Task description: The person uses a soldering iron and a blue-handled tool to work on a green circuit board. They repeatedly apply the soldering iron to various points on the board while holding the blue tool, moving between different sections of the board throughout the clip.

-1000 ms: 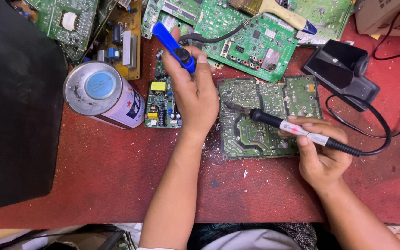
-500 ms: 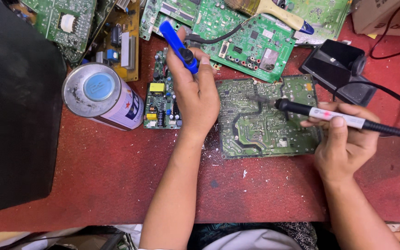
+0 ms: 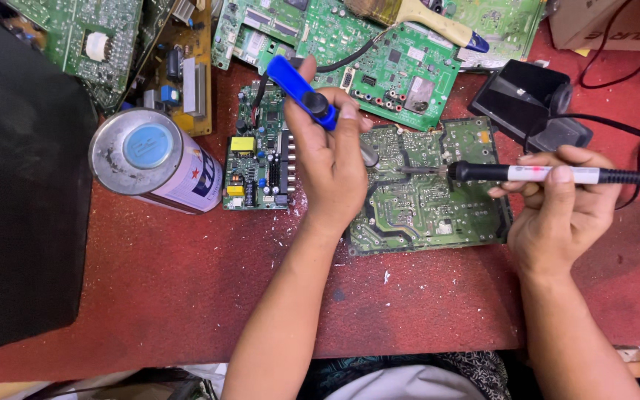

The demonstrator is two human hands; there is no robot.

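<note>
Spray can [image 3: 153,159] and the big black panel [image 3: 16,185] are sitting at your far left on the red bench [image 3: 150,296], well apart from the work, and the small board with the yellow block [image 3: 257,159] is lying just beside your left wrist, untouched. Your left hand [image 3: 327,167] is wrapping fully around the blue desoldering pump [image 3: 301,92], thumb resting on its dark button, and it is holding the pump's metal end down at the left edge of the green circuit board [image 3: 431,189]; that hand is sitting much as it did a second ago. The change is happening on the other side: your right hand [image 3: 557,204] is now gripping the soldering iron [image 3: 527,174] in a closed pen-style pinch, and the iron is lying nearly level where a second ago it slanted across the board's lower part. Its tip is now pointing left and coming in just beside the pump's end, though contact with the board is too fine to tell. Judging from this, you are bringing both tools onto one joint on the board in front of you. Behind the iron, the black stand [image 3: 527,104] is sitting unused.
</note>
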